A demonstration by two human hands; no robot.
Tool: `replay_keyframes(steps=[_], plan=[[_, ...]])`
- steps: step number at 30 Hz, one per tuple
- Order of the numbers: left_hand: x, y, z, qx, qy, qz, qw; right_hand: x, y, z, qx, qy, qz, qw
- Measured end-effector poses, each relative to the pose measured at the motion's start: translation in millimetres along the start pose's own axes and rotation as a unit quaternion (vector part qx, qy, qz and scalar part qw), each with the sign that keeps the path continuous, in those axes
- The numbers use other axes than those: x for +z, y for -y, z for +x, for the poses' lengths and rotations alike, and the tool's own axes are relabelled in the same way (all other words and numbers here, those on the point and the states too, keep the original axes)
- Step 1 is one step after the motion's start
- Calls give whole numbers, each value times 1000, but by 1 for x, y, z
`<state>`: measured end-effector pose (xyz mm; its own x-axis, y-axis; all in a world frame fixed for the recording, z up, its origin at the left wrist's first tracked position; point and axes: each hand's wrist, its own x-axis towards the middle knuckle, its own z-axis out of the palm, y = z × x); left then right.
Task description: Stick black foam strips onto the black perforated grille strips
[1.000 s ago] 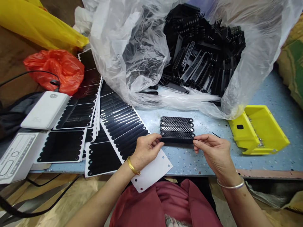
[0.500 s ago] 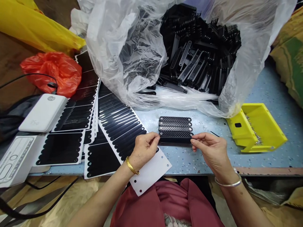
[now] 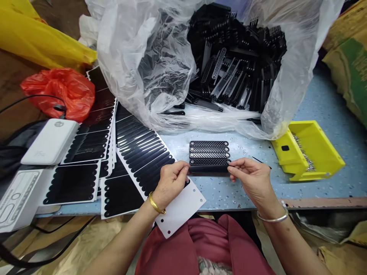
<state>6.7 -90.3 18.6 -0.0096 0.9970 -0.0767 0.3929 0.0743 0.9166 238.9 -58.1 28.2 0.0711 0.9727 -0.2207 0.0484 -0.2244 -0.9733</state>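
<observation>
My left hand (image 3: 169, 181) and my right hand (image 3: 249, 178) pinch the two ends of a long black plastic strip (image 3: 209, 168), held level just above the blue table (image 3: 321, 110). Both hands are closed on it. Directly behind the strip lie several black perforated grille strips (image 3: 209, 149) side by side in a neat row. Under my left hand lies a white backing sheet (image 3: 183, 206) with black oblong stickers (image 3: 146, 154), its near end bare and punched with holes.
A big clear plastic bag (image 3: 137, 57) full of black plastic parts (image 3: 241, 61) fills the back. A yellow bin (image 3: 308, 151) with small metal pieces stands at right. Sticker sheets (image 3: 86, 145), two white devices (image 3: 48, 141), a red bag (image 3: 57, 91) and cables lie at left.
The hands and the strip have stayed almost still on the table; the camera has shifted slightly, so everything sits a little to the left in view.
</observation>
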Motion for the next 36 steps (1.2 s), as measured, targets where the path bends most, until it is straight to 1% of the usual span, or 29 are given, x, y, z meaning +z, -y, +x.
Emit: replay_keyframes(steps=[2, 4, 7, 9, 12, 16, 23, 29, 32, 36], plan=[[2, 1, -2, 1, -7, 4, 1000, 0, -1, 0, -4, -1, -2, 1000], [5, 3, -3, 6, -25, 34, 999, 0, -1, 1, -6, -3, -3, 1000], [10, 7, -4, 32, -53, 78, 995, 0, -1, 2, -2, -3, -1, 1000], [11, 9, -4, 53, -59, 88, 993, 0, -1, 2, 3, 1, 6, 1000], [10, 10, -4, 66, -52, 92, 992, -1, -1, 3, 9, 7, 19, 1000], [8, 9, -2, 67, -47, 88, 993, -1, -2, 4, 10, 10, 26, 1000], [7, 9, -1, 66, -47, 80, 993, -3, -7, -1, -21, 6, 34, 999], [8, 10, -1, 59, -46, 71, 995, -5, -7, 0, -1, 19, 73, 997], [8, 10, -1, 57, -45, 67, 995, -5, -7, 1, 7, 12, 63, 998], [8, 10, -1, 57, -45, 69, 995, -4, -7, 1, -3, 3, 31, 1000]])
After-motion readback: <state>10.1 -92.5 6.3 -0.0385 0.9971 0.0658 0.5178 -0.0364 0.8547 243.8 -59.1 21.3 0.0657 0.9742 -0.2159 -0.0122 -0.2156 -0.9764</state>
